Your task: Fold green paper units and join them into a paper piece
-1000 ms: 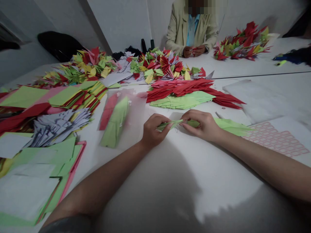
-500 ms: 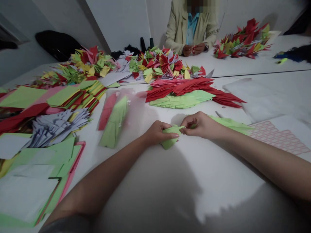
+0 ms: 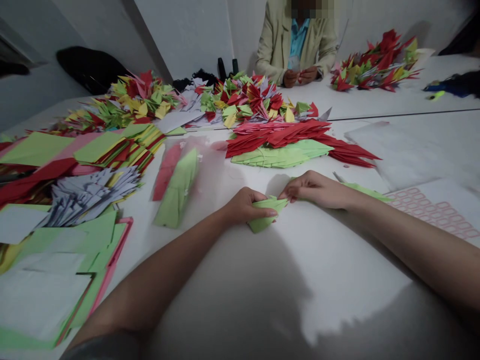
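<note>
A small folded piece of light green paper (image 3: 262,220) is between my two hands, above the white table (image 3: 240,295). My left hand (image 3: 243,204) is closed on its left side, thumb lying across the top. The fingertips of my right hand (image 3: 307,189) pinch the paper's right-hand tip. Behind my right hand lies more folded green paper (image 3: 365,191), partly hidden by the hand and forearm. Beyond both hands rest a fan of green folded papers (image 3: 281,154) and a stack of red ones (image 3: 285,134).
Left stand green paper sheets (image 3: 90,245) and a grey-white folded bundle (image 3: 90,197). Clear bags (image 3: 176,187) hold green and red pieces. At the back are piles of colourful folded paper (image 3: 247,97) and a person (image 3: 296,50) holding something small. A red-printed sheet (image 3: 431,212) lies right.
My right hand has turned flatter, its fingers closing together at the paper's right tip. The green paper's right end looks broader now. My left hand has barely moved.
</note>
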### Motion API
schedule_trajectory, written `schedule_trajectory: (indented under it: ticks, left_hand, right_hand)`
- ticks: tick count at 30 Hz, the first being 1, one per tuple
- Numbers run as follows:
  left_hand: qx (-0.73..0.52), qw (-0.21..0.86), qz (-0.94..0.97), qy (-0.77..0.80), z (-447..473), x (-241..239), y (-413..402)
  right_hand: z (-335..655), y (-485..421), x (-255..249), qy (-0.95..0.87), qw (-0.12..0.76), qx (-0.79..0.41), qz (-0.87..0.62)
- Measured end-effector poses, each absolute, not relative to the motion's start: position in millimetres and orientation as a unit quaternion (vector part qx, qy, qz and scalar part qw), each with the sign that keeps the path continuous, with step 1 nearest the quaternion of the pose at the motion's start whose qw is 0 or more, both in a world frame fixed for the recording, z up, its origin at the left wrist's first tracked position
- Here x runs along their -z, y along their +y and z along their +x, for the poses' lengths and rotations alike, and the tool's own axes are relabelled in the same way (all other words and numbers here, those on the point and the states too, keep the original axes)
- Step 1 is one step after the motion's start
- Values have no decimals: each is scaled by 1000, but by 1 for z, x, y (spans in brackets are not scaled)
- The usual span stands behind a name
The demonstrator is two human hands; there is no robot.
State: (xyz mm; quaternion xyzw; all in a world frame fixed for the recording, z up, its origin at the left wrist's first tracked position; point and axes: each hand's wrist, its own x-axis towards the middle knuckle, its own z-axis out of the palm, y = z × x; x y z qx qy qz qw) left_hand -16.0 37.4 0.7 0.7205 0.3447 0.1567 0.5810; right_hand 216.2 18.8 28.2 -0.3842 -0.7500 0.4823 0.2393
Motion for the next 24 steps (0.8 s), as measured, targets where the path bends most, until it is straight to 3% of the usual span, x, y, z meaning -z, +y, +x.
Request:
schedule_trajectory:
  ticks: [4,8,13,19,24]
  left_hand:
    - [-229,539,725,363,-12,3,33]
    - [-356,387,756,389,-9,7,28]
    - [-426,260,801,330,-8,8,21]
    - [-511,254,739,359,-8,6,22]
    - [-517,291,713,374,-8,3,25]
  right_hand:
    - [210,14,-30,-762,262,-424,-414]
    - [202,8,-29,-772,344,-325,-424]
    - [194,0,-26,-804,407,-235,-364]
    - [196,-3,-31,-781,472,-168,-374]
    - [209,10,-30,-790,457,-153,-378]
